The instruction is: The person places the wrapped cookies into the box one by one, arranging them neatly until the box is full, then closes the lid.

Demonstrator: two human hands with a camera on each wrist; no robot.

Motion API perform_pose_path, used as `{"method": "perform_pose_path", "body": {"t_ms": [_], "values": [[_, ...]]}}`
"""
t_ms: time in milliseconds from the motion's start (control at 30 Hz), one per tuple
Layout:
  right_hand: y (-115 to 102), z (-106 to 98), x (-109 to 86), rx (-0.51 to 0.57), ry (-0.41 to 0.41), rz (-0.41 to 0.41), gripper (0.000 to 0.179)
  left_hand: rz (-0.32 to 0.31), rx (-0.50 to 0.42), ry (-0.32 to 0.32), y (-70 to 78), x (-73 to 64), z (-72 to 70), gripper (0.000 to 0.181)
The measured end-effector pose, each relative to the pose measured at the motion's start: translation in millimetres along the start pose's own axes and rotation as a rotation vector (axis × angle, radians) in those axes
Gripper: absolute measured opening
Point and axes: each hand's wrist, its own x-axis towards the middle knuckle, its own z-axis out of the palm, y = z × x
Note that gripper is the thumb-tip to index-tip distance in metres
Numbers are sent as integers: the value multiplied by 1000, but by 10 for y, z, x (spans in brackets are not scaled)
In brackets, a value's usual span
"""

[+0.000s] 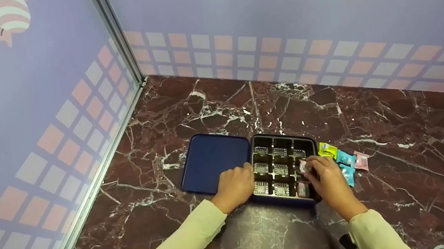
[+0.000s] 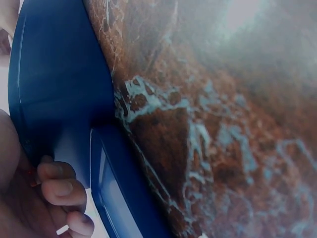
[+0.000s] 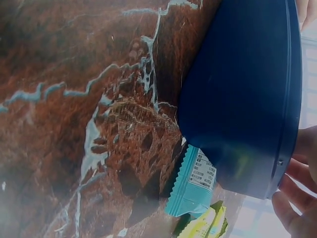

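Observation:
A dark blue tin box (image 1: 285, 201) lies open, with a divided plastic tray (image 1: 272, 179) inside. My left hand (image 1: 233, 186) holds the tin's left edge, its fingers (image 2: 62, 191) curled beside the wall in the left wrist view. Over the middle right compartment, my right hand (image 1: 329, 181) pinches a small pink-and-white wrapped sweet (image 1: 303, 166), partly hidden by the fingers. Another pink wrapped sweet (image 1: 303, 189) sits in the front right compartment. In the right wrist view, the tin's wall (image 3: 237, 94) hides the compartments; some fingers (image 3: 292, 193) show past its rim.
Right of the tin lie a yellow packet (image 1: 327, 150), two light blue packets (image 1: 346, 157) and a pink packet (image 1: 361, 161). The blue lid (image 1: 216, 158) lies left of the tin on the marbled tabletop (image 1: 187, 111). Patterned panels (image 1: 276, 18) stand behind and at the sides.

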Motion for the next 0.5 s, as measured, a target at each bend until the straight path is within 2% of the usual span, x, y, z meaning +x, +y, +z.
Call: {"method": "perform_pose_path", "body": {"t_ms": [500], "values": [[-7,-1,-1,-1,-24,35,22,-6,-11,-43,1,2,-21,25]]}}
